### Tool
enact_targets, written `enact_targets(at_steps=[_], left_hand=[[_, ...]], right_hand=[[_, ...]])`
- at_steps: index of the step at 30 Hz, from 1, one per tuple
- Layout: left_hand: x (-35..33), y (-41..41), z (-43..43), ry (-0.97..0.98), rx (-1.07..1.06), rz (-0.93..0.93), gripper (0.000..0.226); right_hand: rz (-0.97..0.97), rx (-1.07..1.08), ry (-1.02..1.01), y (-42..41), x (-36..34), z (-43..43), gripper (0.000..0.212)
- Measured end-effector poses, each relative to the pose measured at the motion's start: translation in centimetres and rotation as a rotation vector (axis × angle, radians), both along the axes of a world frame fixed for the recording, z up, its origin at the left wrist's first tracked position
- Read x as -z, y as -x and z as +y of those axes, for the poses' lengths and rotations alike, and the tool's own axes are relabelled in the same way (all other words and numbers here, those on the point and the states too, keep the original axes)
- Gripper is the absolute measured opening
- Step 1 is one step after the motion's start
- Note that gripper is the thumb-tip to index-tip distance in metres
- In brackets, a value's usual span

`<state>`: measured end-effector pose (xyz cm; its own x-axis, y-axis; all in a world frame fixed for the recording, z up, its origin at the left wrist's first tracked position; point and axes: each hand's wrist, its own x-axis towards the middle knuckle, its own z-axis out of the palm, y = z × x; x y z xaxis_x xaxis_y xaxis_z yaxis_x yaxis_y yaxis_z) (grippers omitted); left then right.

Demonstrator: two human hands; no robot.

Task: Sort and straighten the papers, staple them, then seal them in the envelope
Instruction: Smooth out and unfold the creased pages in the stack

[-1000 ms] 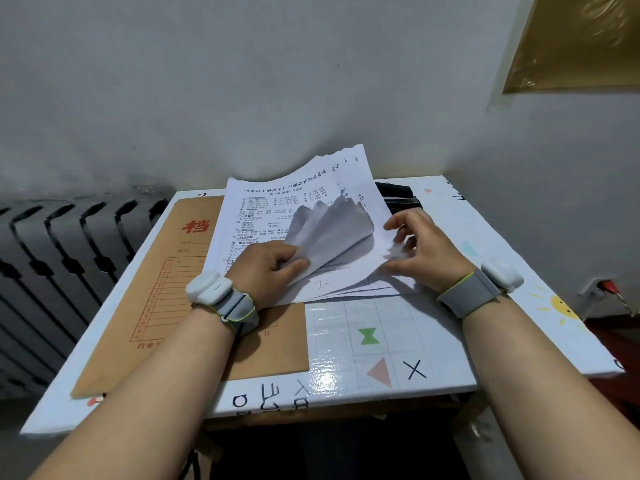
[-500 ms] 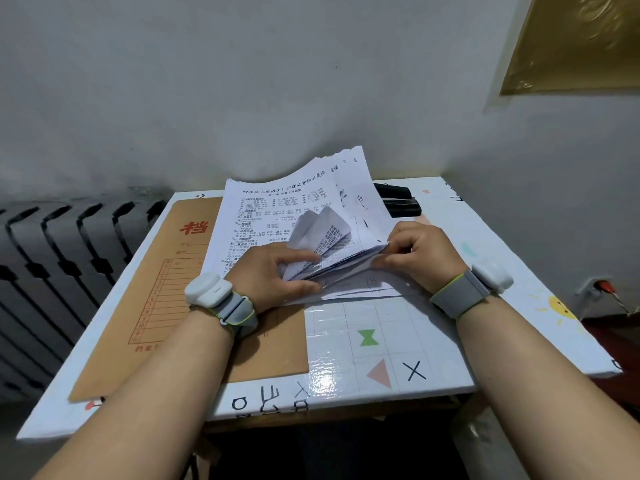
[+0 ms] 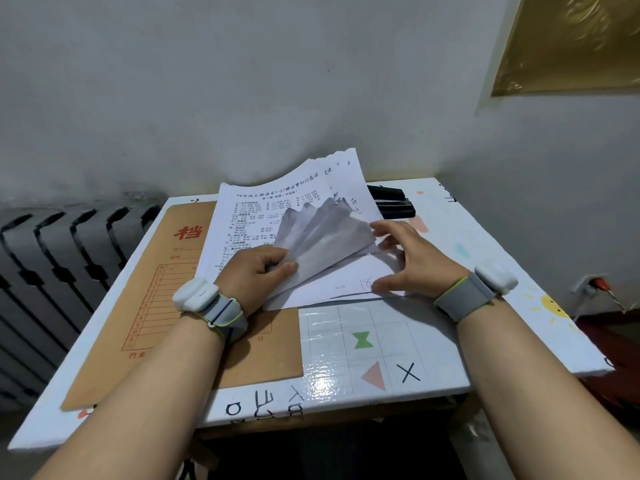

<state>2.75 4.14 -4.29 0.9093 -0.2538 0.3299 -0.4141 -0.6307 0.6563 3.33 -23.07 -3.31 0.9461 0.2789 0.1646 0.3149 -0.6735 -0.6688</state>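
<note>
Sorting was in hand: left hand (image 3: pixel 254 273) pinched fanned papers (image 3: pixel 322 233), right hand (image 3: pixel 417 263) pressed them, fingers straight; squaring seemed next.

Single head-worn wide-angle view, facing forward and down, close over the table (image 3: pixel 450 237)

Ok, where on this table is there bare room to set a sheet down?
Free: the near grid of the white table, bordered by the brown paper envelope on its left and white printed papers beyond. Also the strip right of the right hand, by the yellow sun drawing. Crowded: far middle, papers and black stapler.
</note>
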Motion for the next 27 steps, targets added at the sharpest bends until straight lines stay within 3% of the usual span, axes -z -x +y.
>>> enact_targets(at_steps=[3, 8, 11, 14, 15, 18, 21, 24, 27], left_hand=[[0.1, -0.1, 0.0, 0.009, 0.002, 0.011, 0.025], [0.0, -0.1, 0.0, -0.021, -0.010, 0.004, 0.036], [-0.2, 0.1, -0.1, -0.042, 0.002, -0.020, 0.033], [-0.4, 0.2, -0.2, -0.082, 0.019, -0.025, 0.038], [-0.5, 0.3, -0.1, -0.099, 0.037, -0.028, 0.046], [-0.5, 0.3, -0.2, -0.170, 0.059, -0.056, 0.055], [-0.3, 0.1, -0.4, -0.189, 0.053, -0.151, 0.041], [-0.1, 0.1, -0.3, -0.169, 0.038, -0.202, 0.034], [0.0, 0.0, 0.0, -0.050, -0.005, -0.206, 0.040]], right_hand=[[-0.031, 0.011, 0.086, 0.4, 0.2, 0.4, 0.102], [-0.104, 0.042, 0.101, 0.7, 0.2, 0.7, 0.082], [-0.131, 0.079, -0.088, 0.2, 0.1, 0.5, 0.053], [-0.292, 0.132, -0.063, -0.6, 0.4, -0.2, 0.012], [-0.318, 0.156, -0.064, -0.8, 0.6, -0.3, 0.010], [-0.362, 0.223, -0.129, -0.8, 0.4, 0.1, 0.015], [-0.344, 0.346, -0.236, -0.6, 0.0, 0.5, 0.020], [-0.112, 0.529, -0.192, -0.7, 0.2, 0.1, 0.061], [-0.036, 0.546, -0.191, -0.4, 0.3, 0.7, 0.056]])
